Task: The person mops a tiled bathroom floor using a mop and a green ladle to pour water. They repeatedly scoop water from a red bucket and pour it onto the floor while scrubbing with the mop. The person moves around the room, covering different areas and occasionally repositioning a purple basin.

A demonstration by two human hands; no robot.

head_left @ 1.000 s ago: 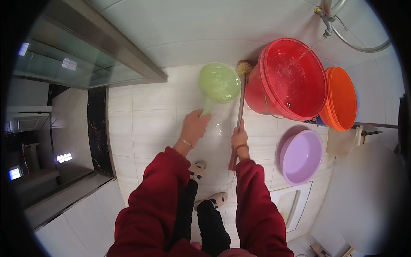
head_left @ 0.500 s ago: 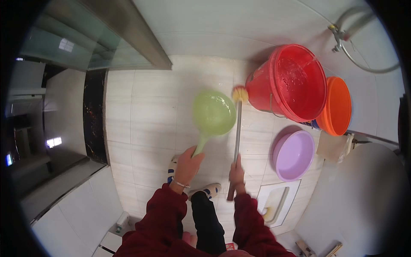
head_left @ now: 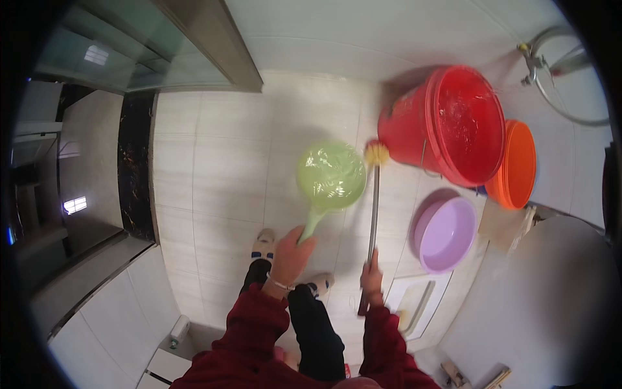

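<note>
My left hand (head_left: 292, 253) is closed round the handle of a light green dipper (head_left: 332, 176), whose bowl holds rippling water above the floor. In my right hand (head_left: 371, 280) is a long-handled scrub brush (head_left: 374, 214) with a metal shaft and a dark grip. Its yellow and red bristle head points away from me, beside the dipper's bowl and close to the base of a large red bucket (head_left: 403, 133). Water shows inside that bucket. A purple basin (head_left: 446, 235) stands to the right of the brush.
An orange bucket (head_left: 518, 165) stands behind the red one. A squat toilet (head_left: 420, 305) is set in the floor at right. On the far right wall hangs a hose at a tap (head_left: 532, 63). A glass door frame (head_left: 214, 45) stands at far left, beside a dark threshold (head_left: 137, 168).
Both hands have shifted slightly to the right with the dipper and the brush. The water in the dipper ripples more. My left foot shows further out from under my arm.
</note>
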